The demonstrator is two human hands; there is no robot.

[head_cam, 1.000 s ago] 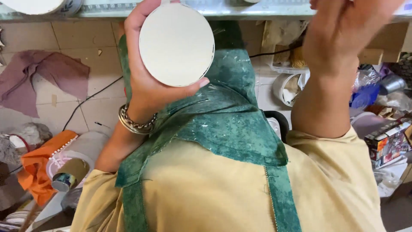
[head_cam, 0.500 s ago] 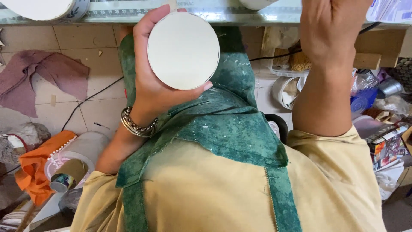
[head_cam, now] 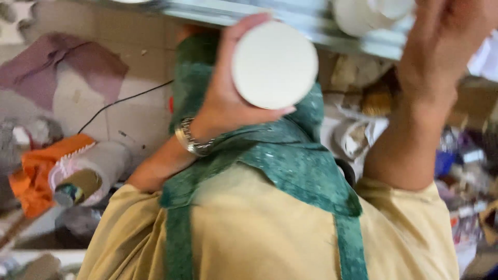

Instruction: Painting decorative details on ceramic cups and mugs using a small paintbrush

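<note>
The left hand (head_cam: 228, 98) curls its fingers (head_cam: 249, 26) and thumb round the rim of a round white disc (head_cam: 275, 65), gripping it firmly at about twelve o'clock in the view, flat face toward the camera. The right hand (head_cam: 441, 46), at two o'clock, is raised with fingers loosely spread and seems to hold nothing; its tips are cut off. To handle the disc well, I judge, grip the edge only, keeping it level near the shelf edge (head_cam: 223, 13) above, clear of the green scarf (head_cam: 295, 171).
</note>
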